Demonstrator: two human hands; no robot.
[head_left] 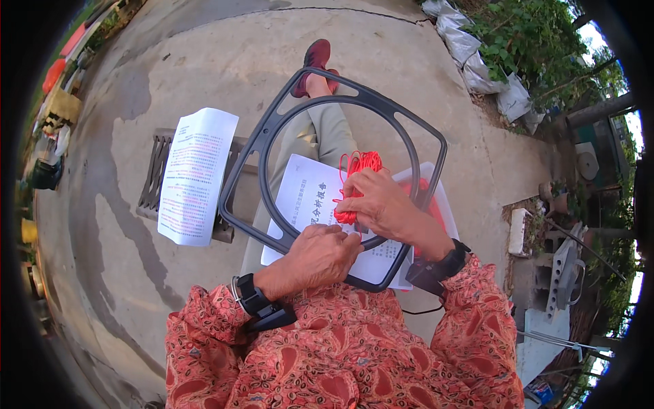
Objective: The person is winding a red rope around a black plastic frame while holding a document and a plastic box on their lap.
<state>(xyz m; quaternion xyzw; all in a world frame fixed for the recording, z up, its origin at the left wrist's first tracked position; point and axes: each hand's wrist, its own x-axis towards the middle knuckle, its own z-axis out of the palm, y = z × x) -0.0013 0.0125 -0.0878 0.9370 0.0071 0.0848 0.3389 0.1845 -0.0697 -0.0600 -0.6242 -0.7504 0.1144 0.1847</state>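
A black plastic frame [437, 176], four-cornered with a round ring inside, lies tilted over my lap. My left hand [320, 255] is closed at the near part of the ring, its thumb and fingertips pinched together; what lies between the tips is hidden. Just to its right, my right hand [385, 203] grips a bundle of red cord [366, 162], held over the ring's opening. Loops stick out past the fingers, and a strand hangs toward my left hand. Beneath the frame, white printed sheets [306, 178] rest on my lap.
A long printed sheet [197, 177] lies on a dark slatted stool [157, 167] at the left. By my right leg stands a white container [439, 198] with red material inside. White sacks [470, 51] and plants edge the concrete floor [225, 61] at the far right.
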